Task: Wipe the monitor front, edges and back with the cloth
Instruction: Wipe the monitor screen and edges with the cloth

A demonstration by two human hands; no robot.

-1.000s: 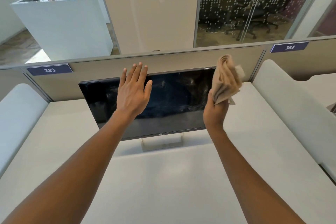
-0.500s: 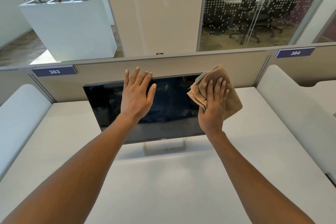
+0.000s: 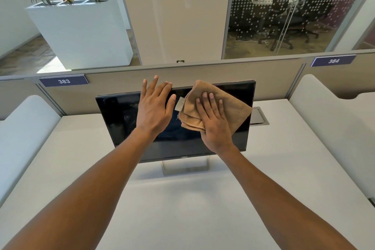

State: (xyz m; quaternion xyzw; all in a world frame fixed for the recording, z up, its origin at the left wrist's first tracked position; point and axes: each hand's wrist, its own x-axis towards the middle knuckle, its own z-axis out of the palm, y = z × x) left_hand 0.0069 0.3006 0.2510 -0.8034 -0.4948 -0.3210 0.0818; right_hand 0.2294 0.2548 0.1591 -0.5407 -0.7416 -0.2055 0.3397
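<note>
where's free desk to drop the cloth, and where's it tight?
Free: desk in front of the monitor stand, and both sides out to the white dividers. Tight: screen face, left hand beside right hand pressing cloth; cable hatch behind right.

The monitor [image 3: 125,119] stands upright in the middle of the frame, with a dark, switched-off screen and a thin black frame on a silver stand. The tan cloth [image 3: 233,105], folded and rumpled, lies flat against the upper right part of the screen.
</note>
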